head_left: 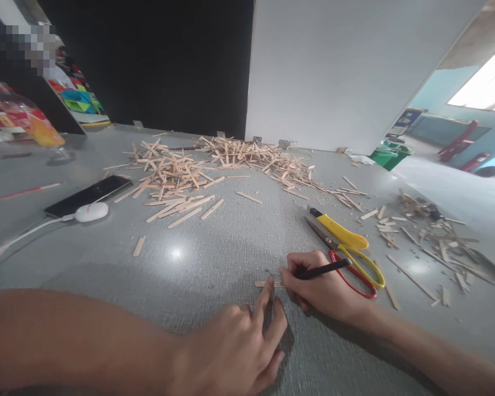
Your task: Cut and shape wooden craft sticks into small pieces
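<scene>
A short wooden craft stick [261, 284] lies flat on the grey table in front of me, with some dark marks on it. My left hand [241, 341] presses the stick down with an outstretched index fingertip; its other fingers are apart and slightly bent. In my right hand [313, 280] is a black pen [324, 269], gripped in a writing hold at the stick's right end. The pen's tip is hidden by the fingers. Just beyond that hand lie scissors [358, 273] with red and yellow handles, touching or close beside a yellow utility knife [343, 231].
Piles of craft sticks [173, 173] spread across the back. Cut pieces and scraps [445, 247] are scattered at right. At left are a phone [88, 195], a white cabled device [91, 212], a red pencil-like stick [22, 192] and a bottle [37, 124]. A black-and-white panel [313, 71] stands behind.
</scene>
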Tool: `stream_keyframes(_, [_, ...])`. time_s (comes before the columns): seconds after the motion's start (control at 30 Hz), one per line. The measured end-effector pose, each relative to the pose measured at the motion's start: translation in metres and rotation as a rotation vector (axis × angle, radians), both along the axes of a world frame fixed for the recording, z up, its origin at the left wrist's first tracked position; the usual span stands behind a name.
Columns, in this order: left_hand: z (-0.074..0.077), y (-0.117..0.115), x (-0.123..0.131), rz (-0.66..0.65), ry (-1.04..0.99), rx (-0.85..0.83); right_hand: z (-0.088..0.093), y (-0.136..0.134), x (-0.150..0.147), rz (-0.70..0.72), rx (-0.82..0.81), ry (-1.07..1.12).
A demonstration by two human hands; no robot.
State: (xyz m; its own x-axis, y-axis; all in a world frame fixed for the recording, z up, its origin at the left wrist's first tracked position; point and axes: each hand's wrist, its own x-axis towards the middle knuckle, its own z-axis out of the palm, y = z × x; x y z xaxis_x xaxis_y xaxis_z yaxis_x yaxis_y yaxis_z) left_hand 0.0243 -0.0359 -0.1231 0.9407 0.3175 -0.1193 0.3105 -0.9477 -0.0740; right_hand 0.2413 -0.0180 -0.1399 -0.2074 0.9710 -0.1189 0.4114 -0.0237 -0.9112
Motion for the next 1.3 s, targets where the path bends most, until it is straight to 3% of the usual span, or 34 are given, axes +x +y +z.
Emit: stream_keyframes(1.3, [-0.0002,0.0006,-0.0013,-0.007,-0.023,0.011,0.0031,-0.0015,0.0027,-0.022,-0.077,0.000])
